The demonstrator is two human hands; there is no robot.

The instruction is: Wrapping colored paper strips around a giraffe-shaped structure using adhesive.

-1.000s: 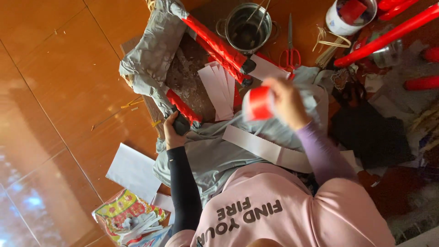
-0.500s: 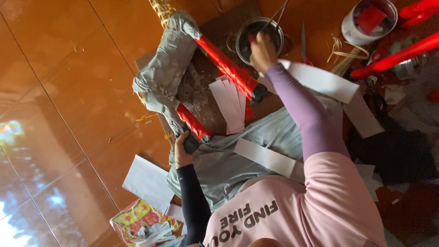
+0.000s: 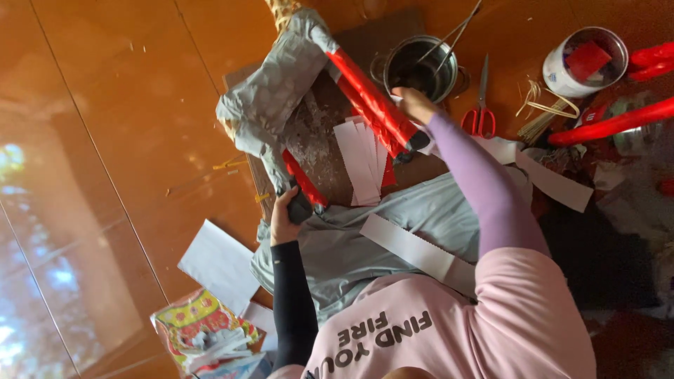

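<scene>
While the head view looks down on a person in a pink top, the left hand (image 3: pixel 283 213), at about seven o'clock from the brown board (image 3: pixel 316 133), has its fingers wrapped round the dark end of a short red-wrapped stick (image 3: pixel 302 184). At about one o'clock, the right hand (image 3: pixel 413 103) reaches to the rim of a metal pot (image 3: pixel 419 68) (fingers bunched, though I cannot tell on what), just beside a long red-wrapped stick (image 3: pixel 372 105), with white paper strips (image 3: pixel 359 160) between the sticks and red-handled scissors (image 3: pixel 481 112) at three o'clock of the pot.
</scene>
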